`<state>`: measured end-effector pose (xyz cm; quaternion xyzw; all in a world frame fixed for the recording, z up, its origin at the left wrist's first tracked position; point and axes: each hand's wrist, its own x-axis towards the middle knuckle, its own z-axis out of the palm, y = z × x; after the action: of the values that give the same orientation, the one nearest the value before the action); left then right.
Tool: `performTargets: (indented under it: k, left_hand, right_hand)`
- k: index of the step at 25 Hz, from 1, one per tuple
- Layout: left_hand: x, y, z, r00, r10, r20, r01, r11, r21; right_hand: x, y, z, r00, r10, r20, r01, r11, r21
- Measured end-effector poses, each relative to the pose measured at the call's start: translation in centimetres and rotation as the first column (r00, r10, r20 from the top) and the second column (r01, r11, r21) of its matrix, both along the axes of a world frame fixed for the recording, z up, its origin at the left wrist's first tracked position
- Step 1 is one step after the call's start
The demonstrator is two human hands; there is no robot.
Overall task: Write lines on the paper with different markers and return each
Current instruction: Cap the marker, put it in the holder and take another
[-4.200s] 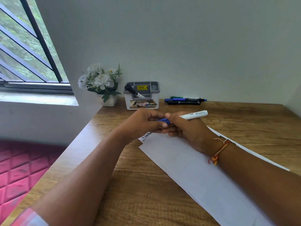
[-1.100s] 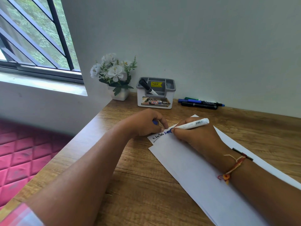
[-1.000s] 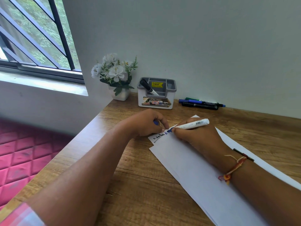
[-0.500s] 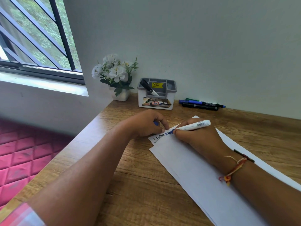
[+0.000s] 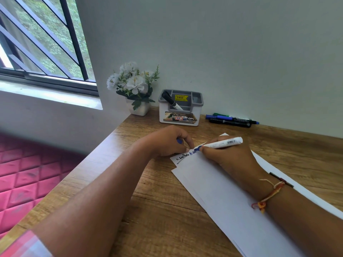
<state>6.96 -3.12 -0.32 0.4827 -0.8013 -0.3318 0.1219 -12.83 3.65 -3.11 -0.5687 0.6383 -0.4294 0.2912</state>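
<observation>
White paper sheets lie slanted on the wooden desk. My right hand grips a white marker with a blue tip, its tip touching the paper's top corner beside black and blue handwriting. My left hand rests on the paper's corner, curled around the blue cap. A grey-and-white holder near the wall has a black marker leaning in it. Three more markers, green, blue and black, lie by the wall.
A small white pot of white flowers stands left of the holder. The desk's left edge drops toward a pink quilted surface. A barred window fills the upper left. The wall closes off the desk's back.
Since the earliest frame my hands pulled the cap off and lowered to the paper. In the last second, the marker tip has moved slightly right, adding blue letters after the black writing.
</observation>
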Motion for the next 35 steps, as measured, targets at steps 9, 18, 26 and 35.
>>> performTargets:
  k: [9,18,26,35]
  left_hand:
    - [-0.08,-0.21,-0.05,1.0,-0.004,-0.003,0.004,1.0,0.01]
    - [-0.05,-0.18,-0.02,1.0,-0.004,0.0,0.004,1.0,0.009]
    - [-0.08,-0.21,0.04,1.0,-0.003,0.011,0.003,1.0,0.013]
    - [-0.07,-0.17,0.02,1.0,0.012,0.002,-0.012,0.999,0.031]
  right_hand:
    - [0.08,0.11,0.16,1.0,-0.001,-0.02,0.001,1.0,0.017]
    - [0.08,0.2,0.31,1.0,-0.024,-0.004,0.024,1.0,0.008]
    - [0.11,0.1,0.2,1.0,-0.011,-0.029,0.011,1.0,0.009]
    - [0.21,0.36,0.41,0.999,-0.028,-0.019,0.027,0.999,-0.021]
